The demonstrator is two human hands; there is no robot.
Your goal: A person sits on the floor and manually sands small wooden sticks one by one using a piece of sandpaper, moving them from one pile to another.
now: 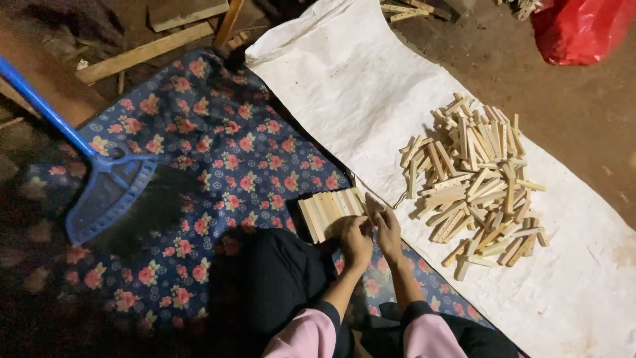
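A row of short pale wooden sticks (328, 212) lies side by side on a dark floral cloth (218, 152). My left hand (356, 240) rests on the near right end of that row, fingers curled over the sticks. My right hand (387, 232) sits right beside it, fingers bent, touching the row's right edge; whether it holds a stick is hidden. Both arms wear pink sleeves with dark cuffs.
A loose heap of similar wooden sticks (474, 182) lies on a white woven sheet (358, 79) to the right. A blue plastic swatter (99, 192) lies on the cloth at left. Wooden planks (142, 53) lie at the top, a red bag (580, 26) top right.
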